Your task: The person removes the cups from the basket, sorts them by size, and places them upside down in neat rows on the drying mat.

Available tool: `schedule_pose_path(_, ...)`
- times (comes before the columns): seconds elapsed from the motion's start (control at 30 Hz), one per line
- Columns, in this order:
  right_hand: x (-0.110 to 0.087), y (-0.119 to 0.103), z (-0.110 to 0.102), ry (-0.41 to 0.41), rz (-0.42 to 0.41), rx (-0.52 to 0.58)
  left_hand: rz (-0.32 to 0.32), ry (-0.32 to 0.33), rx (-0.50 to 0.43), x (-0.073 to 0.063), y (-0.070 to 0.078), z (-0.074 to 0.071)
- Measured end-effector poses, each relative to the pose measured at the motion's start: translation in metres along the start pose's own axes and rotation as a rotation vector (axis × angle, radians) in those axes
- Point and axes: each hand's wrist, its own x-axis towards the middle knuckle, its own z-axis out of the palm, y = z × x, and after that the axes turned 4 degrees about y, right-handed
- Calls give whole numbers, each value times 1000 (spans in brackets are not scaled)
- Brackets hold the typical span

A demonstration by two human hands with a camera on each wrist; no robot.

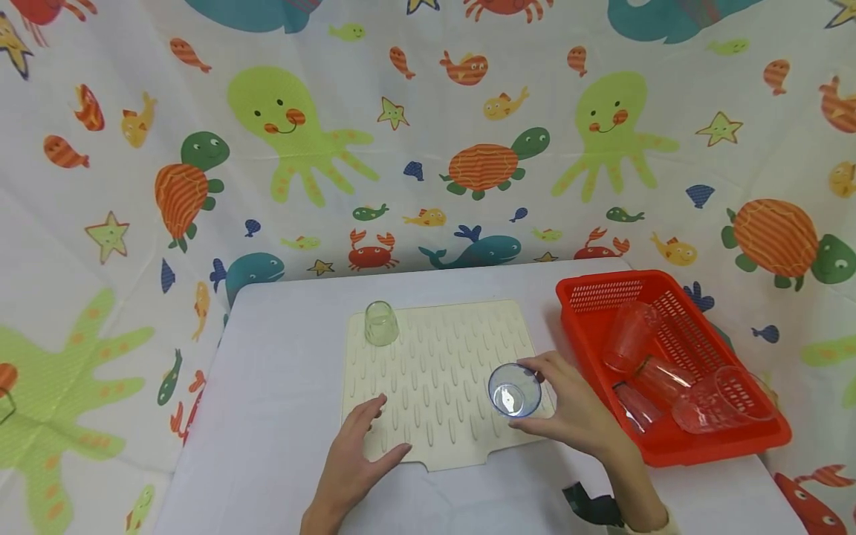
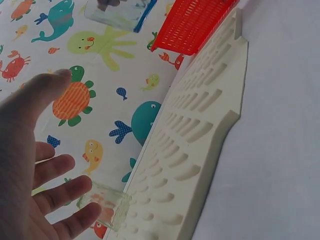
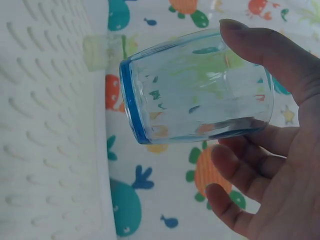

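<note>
My right hand (image 1: pixel 568 405) pinches a clear glass tumbler (image 1: pixel 515 391) between thumb and fingers, over the right part of a cream ridged drying mat (image 1: pixel 441 371). In the right wrist view, the tumbler's thick blue-tinted end (image 3: pixel 132 102) points toward the mat, with a gap between. My left hand (image 1: pixel 354 457) hovers empty over the mat's near left corner, fingers spread and thumb apart. A small pale green glass (image 1: pixel 381 325) stands on the mat's far left corner; in the left wrist view this glass (image 2: pixel 112 205) is partly behind my fingers.
To the right of the mat sits a red plastic basket (image 1: pixel 575 297) holding several clear glasses (image 1: pixel 631 334). A white cloth (image 1: pixel 267 386) covers the table. Behind hangs a curtain (image 1: pixel 428 96) printed with sea animals. A black strap (image 1: pixel 591 505) lies by my right wrist.
</note>
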Motion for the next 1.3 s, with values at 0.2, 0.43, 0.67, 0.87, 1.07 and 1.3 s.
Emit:
schedule_pose_path(0.2, 6, -11, 16, -71, -9, 40, 68, -35, -58, 5, 15, 5)
schedule_pose_path(0.43, 9, -20, 27, -139, -39, 57, 133, -84, -146, 16, 32, 7)
schedule_pose_path(0.67, 8, -28, 37, -187, -62, 90, 192, -142, -248, 20, 47, 12)
schedule_pose_path(0.87, 8, -31, 40, -211, -127, 68, 230, -174, -293, 21, 53, 18)
schedule_pose_path(1.07, 7, -32, 40, -253, -136, 119, 274, -156, -304, 22, 56, 22)
schedule_pose_path(1.3, 5, -33, 40, -287, -134, 163, 241, -176, -289, 23, 60, 23)
